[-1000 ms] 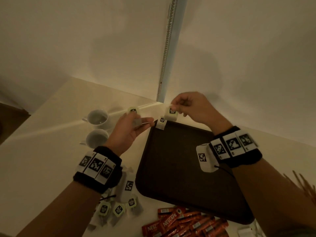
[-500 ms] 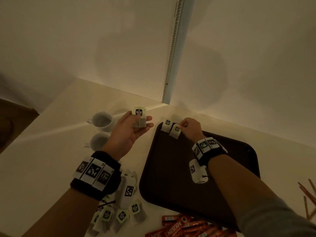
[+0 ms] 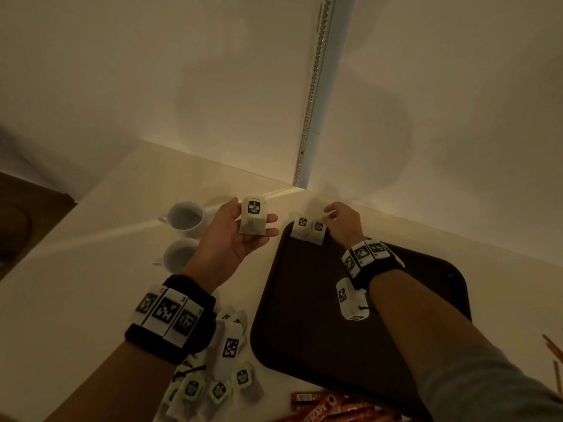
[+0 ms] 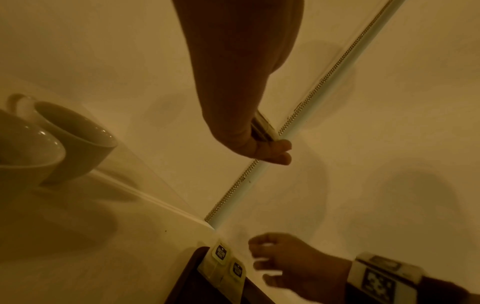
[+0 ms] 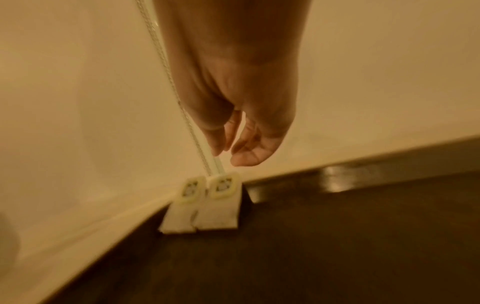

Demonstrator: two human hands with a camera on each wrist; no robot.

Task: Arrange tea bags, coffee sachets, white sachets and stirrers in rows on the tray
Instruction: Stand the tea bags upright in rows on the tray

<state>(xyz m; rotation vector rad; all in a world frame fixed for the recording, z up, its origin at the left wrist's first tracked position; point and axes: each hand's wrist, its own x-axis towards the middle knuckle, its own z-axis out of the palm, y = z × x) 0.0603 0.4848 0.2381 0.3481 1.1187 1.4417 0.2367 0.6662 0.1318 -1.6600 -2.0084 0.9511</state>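
Holding two tea bags (image 3: 310, 230) side by side, tray (image 3: 320, 315).

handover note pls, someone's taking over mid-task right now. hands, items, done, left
Left hand: holds one tea bag above the table.
Right hand: empty, fingers relaxed beside the placed pair.
Tray: two tea bags side by side at its far left corner.
Off the tray: tea bag pile, coffee sachets, stirrers.
Done: two tea bags placed.
Left: remaining tea bags, coffee sachets, stirrers; white sachets not clearly in view.
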